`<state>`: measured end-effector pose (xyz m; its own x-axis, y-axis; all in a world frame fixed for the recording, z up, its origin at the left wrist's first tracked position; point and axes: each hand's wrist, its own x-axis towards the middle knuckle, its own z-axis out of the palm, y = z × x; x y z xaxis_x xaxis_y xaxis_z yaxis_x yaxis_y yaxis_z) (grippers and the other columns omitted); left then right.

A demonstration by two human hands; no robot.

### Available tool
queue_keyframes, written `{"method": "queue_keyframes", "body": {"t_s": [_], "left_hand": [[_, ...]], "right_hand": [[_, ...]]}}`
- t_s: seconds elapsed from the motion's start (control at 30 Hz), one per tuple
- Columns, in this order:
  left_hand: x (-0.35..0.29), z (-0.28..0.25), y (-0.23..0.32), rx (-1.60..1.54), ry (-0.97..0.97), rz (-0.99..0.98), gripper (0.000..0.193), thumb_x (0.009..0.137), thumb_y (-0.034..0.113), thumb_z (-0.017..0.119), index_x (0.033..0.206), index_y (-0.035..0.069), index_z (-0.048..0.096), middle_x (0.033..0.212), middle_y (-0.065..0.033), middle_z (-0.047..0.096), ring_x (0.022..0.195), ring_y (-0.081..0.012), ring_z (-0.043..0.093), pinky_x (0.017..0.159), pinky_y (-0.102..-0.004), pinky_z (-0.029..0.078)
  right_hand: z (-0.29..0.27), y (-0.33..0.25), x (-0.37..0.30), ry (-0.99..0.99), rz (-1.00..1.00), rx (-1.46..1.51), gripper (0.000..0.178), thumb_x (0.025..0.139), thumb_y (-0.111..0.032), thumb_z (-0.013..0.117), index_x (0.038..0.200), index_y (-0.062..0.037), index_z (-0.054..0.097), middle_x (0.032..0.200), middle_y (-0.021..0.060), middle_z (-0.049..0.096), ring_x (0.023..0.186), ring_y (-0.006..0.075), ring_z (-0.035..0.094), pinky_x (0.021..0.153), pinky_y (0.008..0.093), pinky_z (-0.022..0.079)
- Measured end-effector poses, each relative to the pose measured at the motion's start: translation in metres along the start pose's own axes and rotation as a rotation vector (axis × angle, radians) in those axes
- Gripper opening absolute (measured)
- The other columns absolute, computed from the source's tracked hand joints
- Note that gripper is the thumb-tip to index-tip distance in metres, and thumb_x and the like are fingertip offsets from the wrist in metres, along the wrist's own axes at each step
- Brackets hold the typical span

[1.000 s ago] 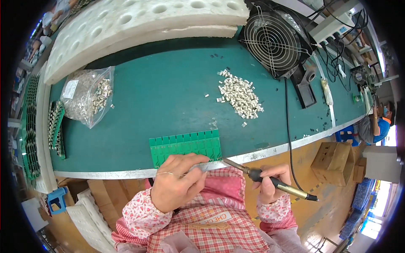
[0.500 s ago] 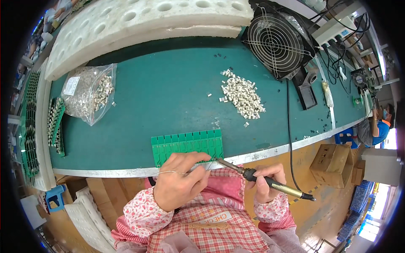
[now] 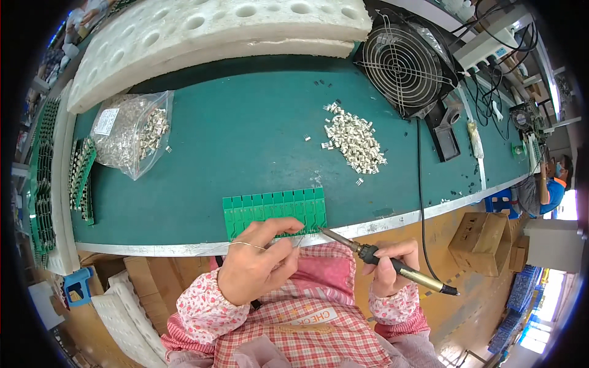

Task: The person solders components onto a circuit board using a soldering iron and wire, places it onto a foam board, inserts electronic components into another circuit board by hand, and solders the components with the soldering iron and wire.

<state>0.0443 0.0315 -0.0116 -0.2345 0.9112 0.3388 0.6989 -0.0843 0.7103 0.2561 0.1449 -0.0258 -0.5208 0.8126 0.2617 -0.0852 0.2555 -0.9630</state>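
Note:
A green circuit board panel, divided into several narrow strips, lies at the table's near edge. My right hand grips a soldering iron by its dark handle; the tip points left and meets the panel's lower right corner, though contact is too small to confirm. My left hand is closed over the panel's lower edge, thumb and fingers bent around a thin solder wire. The wire loops over the back of this hand, and its working end near the fingertips is hard to make out. The hand covers part of the panel's lower edge.
Small white connectors lie heaped beyond the panel, near a bag of connectors at left. A caged fan stands far right; the iron's black cord crosses the table edge. White foam borders the back; stacked boards stand left.
The iron's tip has shifted slightly right and up along the panel's lower edge. My left hand has moved a little left, still with the wire. The whole view has shifted slightly.

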Motion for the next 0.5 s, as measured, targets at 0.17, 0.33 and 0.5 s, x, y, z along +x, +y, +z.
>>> {"method": "queue_keyframes", "body": {"t_s": [0.17, 0.33, 0.5], "left_hand": [[-0.0001, 0.0009, -0.0011, 0.002, -0.016, -0.006, 0.013, 0.069, 0.001, 0.069, 0.069, 0.002, 0.055, 0.104, -0.0110, 0.064, 0.079, -0.0240, 0.063, 0.065, -0.0329, 0.050], [0.0049, 0.0057, -0.0002, 0.025, 0.009, 0.029, 0.015, 0.069, 0.001, 0.069, 0.068, 0.003, 0.054, 0.104, -0.0108, 0.064, 0.078, -0.0227, 0.063, 0.066, -0.0335, 0.050], [0.0067, 0.0069, -0.0013, 0.050, 0.006, 0.055, 0.017, 0.069, 0.001, 0.070, 0.067, 0.002, 0.053, 0.103, -0.0103, 0.063, 0.075, -0.0212, 0.062, 0.064, -0.0341, 0.048]], "right_hand": [[0.0024, -0.0031, 0.0002, -0.020, 0.055, -0.018, 0.017, 0.088, -0.013, 0.060, 0.091, 0.0000, 0.049, 0.068, 0.0133, 0.063, 0.050, 0.0116, 0.060, 0.044, 0.0240, 0.048], [0.0020, -0.0010, -0.0024, -0.020, 0.103, -0.021, 0.017, 0.088, -0.013, 0.060, 0.091, -0.0004, 0.049, 0.068, 0.0130, 0.063, 0.051, 0.0118, 0.060, 0.045, 0.0239, 0.049], [0.0008, 0.0001, -0.0029, -0.029, 0.070, -0.048, 0.018, 0.088, -0.013, 0.061, 0.092, -0.0008, 0.048, 0.068, 0.0130, 0.063, 0.050, 0.0120, 0.060, 0.044, 0.0240, 0.049]]}}
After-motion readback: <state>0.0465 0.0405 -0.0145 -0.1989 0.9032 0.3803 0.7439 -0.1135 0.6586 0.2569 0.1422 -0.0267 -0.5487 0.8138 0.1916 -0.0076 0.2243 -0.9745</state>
